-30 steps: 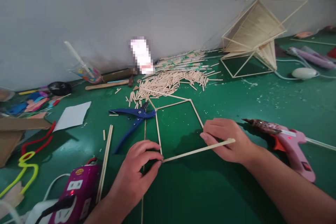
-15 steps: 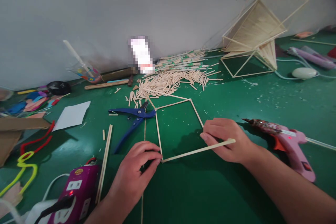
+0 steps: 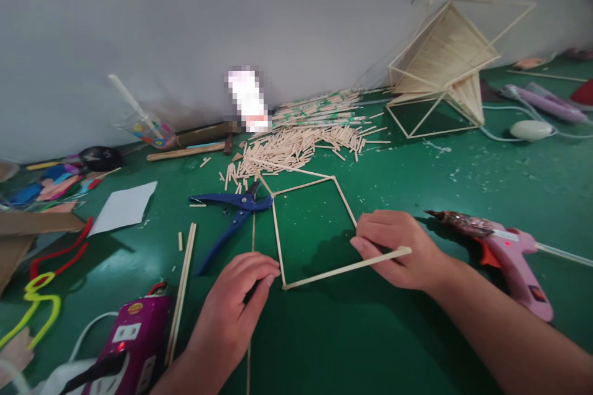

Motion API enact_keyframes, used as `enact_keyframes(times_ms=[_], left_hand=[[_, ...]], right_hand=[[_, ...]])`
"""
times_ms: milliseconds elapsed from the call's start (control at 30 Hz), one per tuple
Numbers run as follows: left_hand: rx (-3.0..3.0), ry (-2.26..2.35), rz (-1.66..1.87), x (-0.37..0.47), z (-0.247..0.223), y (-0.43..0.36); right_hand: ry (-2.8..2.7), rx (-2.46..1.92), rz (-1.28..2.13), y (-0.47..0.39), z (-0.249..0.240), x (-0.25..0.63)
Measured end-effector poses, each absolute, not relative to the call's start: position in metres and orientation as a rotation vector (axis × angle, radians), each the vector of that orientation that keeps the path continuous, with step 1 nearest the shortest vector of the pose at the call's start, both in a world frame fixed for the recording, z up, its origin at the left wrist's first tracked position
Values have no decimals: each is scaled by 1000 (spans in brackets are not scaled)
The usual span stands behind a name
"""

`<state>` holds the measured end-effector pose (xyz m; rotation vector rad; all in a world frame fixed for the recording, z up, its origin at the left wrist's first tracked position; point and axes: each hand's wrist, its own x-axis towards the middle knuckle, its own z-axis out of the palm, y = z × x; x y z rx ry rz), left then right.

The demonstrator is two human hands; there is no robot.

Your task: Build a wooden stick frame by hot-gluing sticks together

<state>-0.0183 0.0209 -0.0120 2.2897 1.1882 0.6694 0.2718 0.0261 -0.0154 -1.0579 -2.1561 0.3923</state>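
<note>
A frame of thin wooden sticks sits on the green table, a four-sided shape with a triangle joined at its far end. My right hand is closed around its right side stick, whose near end is hidden by the fingers. The near stick runs from the lower left corner up in front of that hand, its free end raised. My left hand is just left of the lower left corner, thumb and fingers slightly parted with nothing visible between them. Blue cutting pliers lie by the frame's left side.
A pink hot glue gun lies at right. Behind the frame is a pile of short sticks. A stick-built lamp-like structure stands at the back right. A purple power strip and two long sticks are at left.
My left hand has drawn back leftward from the frame's lower left corner, letting go of it. My right hand keeps its hold, and the view has shifted slightly.
</note>
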Motion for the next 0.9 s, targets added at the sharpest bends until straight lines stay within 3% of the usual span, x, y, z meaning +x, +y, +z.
enact_keyframes(times_ms=[900], left_hand=[[2549,1193,671,-10,-17,19]], right_hand=[[-2131,-1073,513,26,-11,276]])
